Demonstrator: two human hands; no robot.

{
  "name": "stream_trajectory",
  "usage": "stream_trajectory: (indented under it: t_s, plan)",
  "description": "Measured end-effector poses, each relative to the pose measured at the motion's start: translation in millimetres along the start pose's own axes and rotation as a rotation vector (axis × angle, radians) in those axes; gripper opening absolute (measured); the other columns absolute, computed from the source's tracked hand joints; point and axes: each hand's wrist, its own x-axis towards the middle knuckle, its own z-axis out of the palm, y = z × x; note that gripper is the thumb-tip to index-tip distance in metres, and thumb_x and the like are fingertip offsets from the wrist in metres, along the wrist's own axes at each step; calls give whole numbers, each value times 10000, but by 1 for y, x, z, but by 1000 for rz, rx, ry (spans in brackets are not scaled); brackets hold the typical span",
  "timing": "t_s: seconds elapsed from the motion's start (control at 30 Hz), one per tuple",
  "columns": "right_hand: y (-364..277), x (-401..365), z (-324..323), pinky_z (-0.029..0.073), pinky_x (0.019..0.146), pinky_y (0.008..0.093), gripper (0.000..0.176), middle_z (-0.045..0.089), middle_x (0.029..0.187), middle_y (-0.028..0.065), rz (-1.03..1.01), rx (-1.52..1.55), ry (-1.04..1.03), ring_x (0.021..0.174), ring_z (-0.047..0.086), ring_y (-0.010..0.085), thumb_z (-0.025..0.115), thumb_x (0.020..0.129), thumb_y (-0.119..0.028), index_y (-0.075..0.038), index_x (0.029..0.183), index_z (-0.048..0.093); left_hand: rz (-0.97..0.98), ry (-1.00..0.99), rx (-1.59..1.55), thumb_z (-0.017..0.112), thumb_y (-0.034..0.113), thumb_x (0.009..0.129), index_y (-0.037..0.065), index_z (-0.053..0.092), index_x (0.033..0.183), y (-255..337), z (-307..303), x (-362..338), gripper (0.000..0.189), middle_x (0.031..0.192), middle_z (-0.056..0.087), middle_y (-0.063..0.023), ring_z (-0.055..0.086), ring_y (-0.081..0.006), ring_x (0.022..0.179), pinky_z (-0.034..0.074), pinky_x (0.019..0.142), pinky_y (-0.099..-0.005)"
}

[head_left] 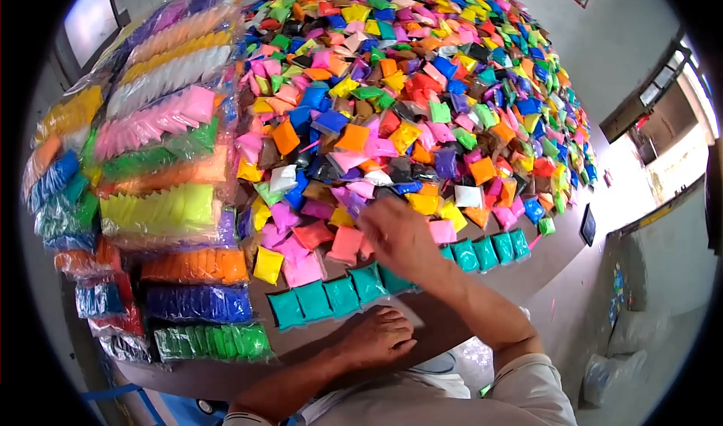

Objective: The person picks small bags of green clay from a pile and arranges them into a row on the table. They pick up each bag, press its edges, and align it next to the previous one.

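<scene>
- head view: the right hand [399, 234] reaches forward to the near edge of a great heap of small soft plastic packets of coloured powder [422, 87], which covers most of the round brown table [561, 264].
- its grip is blurred. the fingers curl down among pink and white packets, and i cannot tell whether they have closed on one or only touch them.
- a salmon-pink square packet [346, 244] lies just beside that hand, at the heap's edge.
- the left hand [376, 339] lies flat, palm down, on bare table near the person's body, fingers spread and holding nothing.
- a neat curved row of teal packets [343, 294] runs between the two hands, edge to edge along the table's rim and passing under the right wrist.
- to the left stand stacked clear bags of packets sorted by colour [162, 147], with a dark blue bundle [197, 303] and a green bundle [215, 343] nearest the rim.
- doing this well, as i judge it: pinch a single packet by its flat face, not a corner, so the thin film does not tear.
- lift it straight up, so that neighbouring packets do not slide onto the teal row.
- the wrist is best carried clear of the row below it, with the flat left hand steadying the body's lean.
</scene>
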Motion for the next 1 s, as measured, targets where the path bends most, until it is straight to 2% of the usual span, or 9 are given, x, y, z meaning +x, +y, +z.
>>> stream_trajectory:
  t_s: [0.1, 0.2, 0.43, 0.53, 0.63, 0.73, 0.83, 0.9, 1.0]
  plan:
    - [22, 41, -5, 490, 637, 476, 89, 595, 803, 175, 26, 24, 104, 770, 608, 394, 642, 829, -38, -21, 905, 600, 17, -15, -22, 669, 172, 887, 46, 615, 859, 0, -6, 1, 139, 913, 613, -67, 587, -263, 913, 460, 888, -383]
    - [45, 61, -3, 505, 652, 420, 83, 624, 870, 171, 62, -37, 79, 790, 625, 376, 650, 859, -27, -10, 933, 618, 38, 87, -55, 677, 165, 879, 45, 619, 860, -2, 3, -2, 135, 898, 611, -66, 591, -263, 913, 457, 892, -390]
    - [145, 67, -41, 507, 733, 475, 69, 640, 900, 163, 87, -413, 376, 847, 612, 388, 641, 836, -68, -31, 893, 639, -10, 37, -112, 671, 155, 872, 50, 610, 845, 0, -2, 0, 125, 884, 610, -72, 585, -286, 892, 463, 886, -411]
    - [183, 62, -80, 495, 736, 477, 76, 641, 863, 178, 209, -520, 325, 841, 613, 393, 604, 862, -83, -22, 880, 645, -14, 0, -136, 664, 153, 869, 50, 600, 832, -1, -2, 0, 126, 890, 610, -76, 576, -301, 873, 464, 876, -415]
    - [190, 62, -94, 500, 731, 462, 83, 666, 894, 176, 297, -445, 325, 843, 632, 385, 611, 879, -93, -21, 897, 649, -17, 34, -148, 646, 165, 879, 44, 577, 822, 1, -4, 3, 151, 850, 578, -110, 567, -332, 877, 464, 881, -421]
    - [183, 82, -73, 496, 718, 455, 63, 662, 883, 171, 206, -261, 289, 829, 628, 381, 615, 880, -81, -24, 890, 641, -24, 53, -146, 637, 169, 884, 40, 568, 826, 3, -4, 4, 157, 830, 561, -124, 561, -341, 865, 466, 890, -419]
    - [167, 134, -37, 518, 726, 419, 129, 668, 911, 162, -24, -308, 256, 852, 647, 367, 670, 859, -104, -30, 965, 663, 23, 97, -124, 629, 174, 889, 40, 575, 824, 5, -6, 6, 158, 829, 560, -116, 560, -325, 861, 463, 901, -416]
    - [159, 176, -6, 509, 742, 449, 111, 669, 884, 166, -69, -283, 253, 875, 636, 362, 643, 846, -110, -40, 931, 656, 42, 58, -91, 619, 184, 895, 40, 583, 818, 3, -7, 5, 167, 836, 566, -107, 563, -309, 874, 460, 911, -411]
    - [166, 233, 33, 517, 776, 471, 172, 689, 932, 168, 22, -443, 53, 886, 651, 370, 626, 848, -179, -59, 962, 676, -1, -58, -80, 603, 202, 907, 42, 597, 840, 0, -6, 3, 174, 883, 580, -95, 567, -286, 931, 448, 935, -404]
